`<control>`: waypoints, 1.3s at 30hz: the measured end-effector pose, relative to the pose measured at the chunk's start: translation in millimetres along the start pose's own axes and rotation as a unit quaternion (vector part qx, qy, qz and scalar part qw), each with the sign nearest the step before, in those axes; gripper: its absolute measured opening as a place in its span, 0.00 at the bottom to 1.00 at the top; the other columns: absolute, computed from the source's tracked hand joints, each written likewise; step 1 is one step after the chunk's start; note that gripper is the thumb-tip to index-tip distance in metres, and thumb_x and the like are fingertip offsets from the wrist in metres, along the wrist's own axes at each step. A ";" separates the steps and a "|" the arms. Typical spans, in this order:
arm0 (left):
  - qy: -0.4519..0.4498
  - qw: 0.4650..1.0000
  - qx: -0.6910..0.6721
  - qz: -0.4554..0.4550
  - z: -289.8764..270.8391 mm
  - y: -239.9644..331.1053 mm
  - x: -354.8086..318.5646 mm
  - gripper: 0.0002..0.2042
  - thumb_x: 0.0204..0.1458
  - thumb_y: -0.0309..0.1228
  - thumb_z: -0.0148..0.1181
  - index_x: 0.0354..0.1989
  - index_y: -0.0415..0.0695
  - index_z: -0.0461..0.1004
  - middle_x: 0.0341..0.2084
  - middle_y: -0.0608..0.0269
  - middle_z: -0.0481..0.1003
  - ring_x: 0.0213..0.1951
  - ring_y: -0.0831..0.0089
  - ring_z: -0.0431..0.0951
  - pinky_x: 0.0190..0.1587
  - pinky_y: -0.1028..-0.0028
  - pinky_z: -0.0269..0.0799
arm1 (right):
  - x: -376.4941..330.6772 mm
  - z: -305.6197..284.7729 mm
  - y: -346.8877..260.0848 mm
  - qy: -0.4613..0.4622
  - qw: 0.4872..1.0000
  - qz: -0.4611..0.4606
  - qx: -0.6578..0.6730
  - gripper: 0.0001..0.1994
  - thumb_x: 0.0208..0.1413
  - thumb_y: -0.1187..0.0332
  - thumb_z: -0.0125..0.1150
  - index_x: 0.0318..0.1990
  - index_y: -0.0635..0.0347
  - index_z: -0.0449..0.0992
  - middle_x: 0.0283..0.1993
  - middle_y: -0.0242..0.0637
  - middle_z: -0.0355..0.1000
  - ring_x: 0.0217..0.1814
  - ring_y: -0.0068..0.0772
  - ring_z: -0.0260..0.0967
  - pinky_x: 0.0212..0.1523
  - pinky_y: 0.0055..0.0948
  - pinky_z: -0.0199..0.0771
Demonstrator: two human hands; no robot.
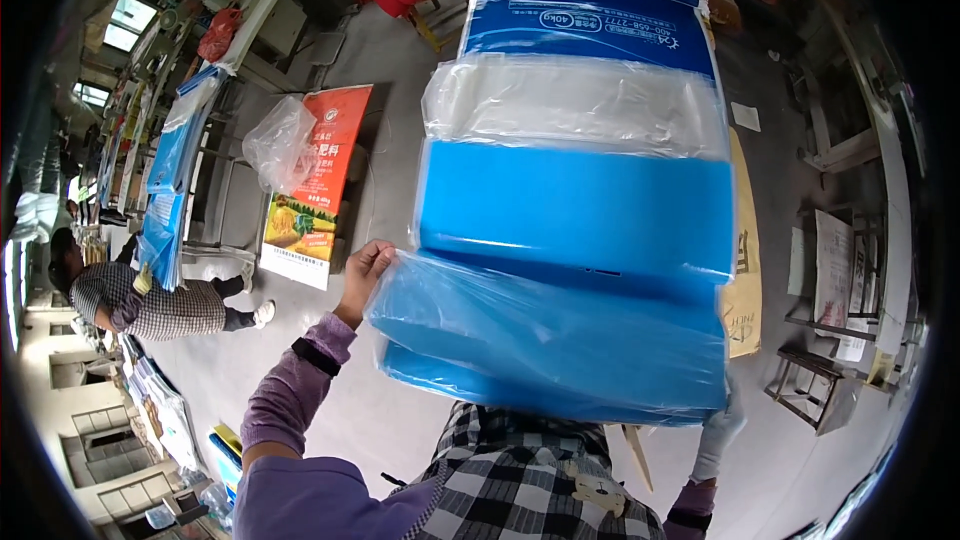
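My left hand (370, 265) pinches the left corner of a clear plastic liner (540, 315), which stretches across the near end of a stack of blue bags (570, 205). Through the film the bright blue bag surface shows, with a small dark slit in it. On the right, my right hand (722, 425), in a pale glove, is at the near right corner of the liner; its fingers are hidden or blurred. Farther up the stack lie a folded band of whitish clear plastic (580, 105) and a dark blue printed bag end (590, 25).
An orange printed bag (325, 160) and a crumpled clear plastic bag (280, 145) are to the left. Beyond, a person (150, 300) works beside hanging blue bags (170, 190). A tan bag (742, 310) shows under the stack's right side. A small stool (815, 390) stands right.
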State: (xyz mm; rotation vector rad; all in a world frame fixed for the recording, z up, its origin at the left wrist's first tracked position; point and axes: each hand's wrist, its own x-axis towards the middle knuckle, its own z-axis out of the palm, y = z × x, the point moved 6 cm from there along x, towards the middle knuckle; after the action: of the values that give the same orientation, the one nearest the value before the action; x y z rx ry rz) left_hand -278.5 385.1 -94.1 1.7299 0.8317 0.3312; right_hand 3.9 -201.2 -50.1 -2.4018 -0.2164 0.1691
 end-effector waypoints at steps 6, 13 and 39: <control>0.072 0.930 -0.347 -0.099 37.6 -15.9 24.4 0.07 0.63 0.32 0.54 0.35 0.43 0.72 0.26 0.71 0.73 0.28 0.81 0.74 0.33 0.79 0.72 | 4.0 4.6 19.9 -0.016 0.998 0.048 0.039 0.24 0.51 0.83 0.40 0.52 0.59 0.77 0.19 0.27 0.55 0.20 0.15 0.54 0.20 0.21 0.55; 0.103 0.969 -0.196 -0.108 42.3 -21.6 20.8 0.04 0.61 0.28 0.52 0.37 0.43 0.72 0.31 0.67 0.74 0.34 0.78 0.76 0.38 0.75 0.74 | -3.7 3.5 12.0 -0.048 0.996 0.061 0.052 0.25 0.46 0.84 0.40 0.51 0.60 0.76 0.18 0.31 0.57 0.18 0.21 0.53 0.20 0.26 0.61; -0.376 0.840 0.257 0.296 232.7 166.1 -18.8 0.13 0.53 0.27 0.63 0.47 0.44 0.74 0.42 0.53 0.75 0.47 0.55 0.74 0.50 0.62 0.70 | -12.0 -5.6 -7.2 0.058 0.993 -0.095 0.037 0.28 0.36 0.84 0.48 0.49 0.53 0.77 0.32 0.38 0.76 0.23 0.28 0.70 0.27 0.25 0.70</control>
State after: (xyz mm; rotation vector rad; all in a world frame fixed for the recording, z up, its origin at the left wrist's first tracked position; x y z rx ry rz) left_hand -91.5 183.6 -13.3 2.3519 -0.2447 -0.2108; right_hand -7.6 -202.0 -40.4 -2.2941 -0.3750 -0.0497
